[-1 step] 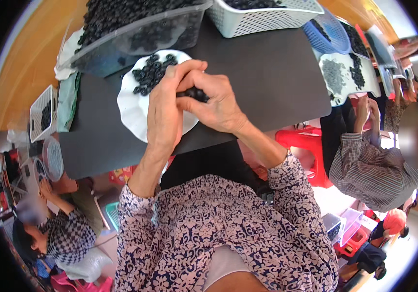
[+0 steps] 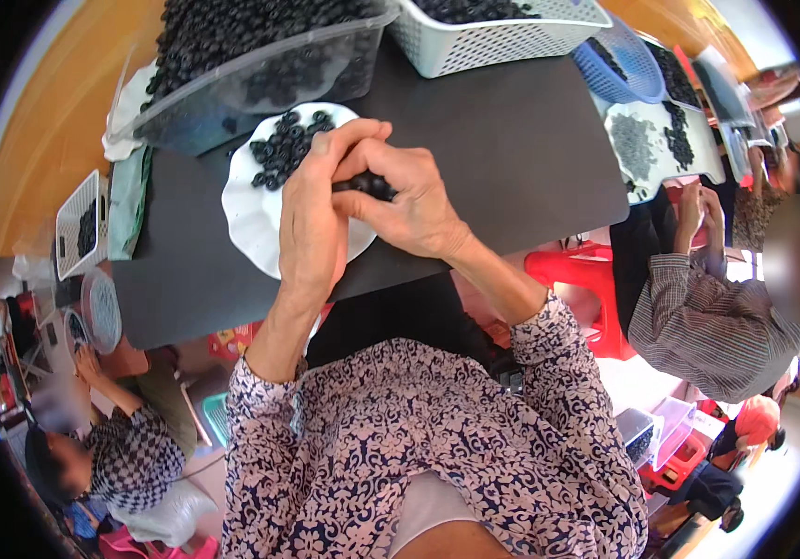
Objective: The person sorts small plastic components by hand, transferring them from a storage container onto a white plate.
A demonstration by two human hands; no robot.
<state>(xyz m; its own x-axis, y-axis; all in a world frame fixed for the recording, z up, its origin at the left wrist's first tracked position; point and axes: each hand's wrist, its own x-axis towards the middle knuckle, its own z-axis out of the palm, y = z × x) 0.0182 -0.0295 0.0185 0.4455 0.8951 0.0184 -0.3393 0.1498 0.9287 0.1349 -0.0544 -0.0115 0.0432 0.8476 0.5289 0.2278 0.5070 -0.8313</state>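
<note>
My left hand (image 2: pixel 311 219) and my right hand (image 2: pixel 409 200) are cupped together over the near right part of a white scalloped plate (image 2: pixel 251 224). Between them sit several small round black pieces (image 2: pixel 370 185), partly covered by my fingers. My right thumb and curled fingers close around these pieces, and my left hand stands upright against them, its fingertips bent over toward the right hand. More loose black ring-like pieces (image 2: pixel 279 154) lie on the plate's far side, some showing a hole in the middle. What the left palm touches is hidden.
Beyond the plate stands a clear plastic bin (image 2: pixel 260 88) heaped with black pieces. A white slotted basket (image 2: pixel 502 42) and a blue basket (image 2: pixel 619 61) hold more. The dark table (image 2: pixel 530 158) ends before my lap. A red stool (image 2: pixel 586 289) stands right; seated people work on both sides.
The table and its containers sit slightly differently in the picture. Both hands stay cupped together around the black pieces.
</note>
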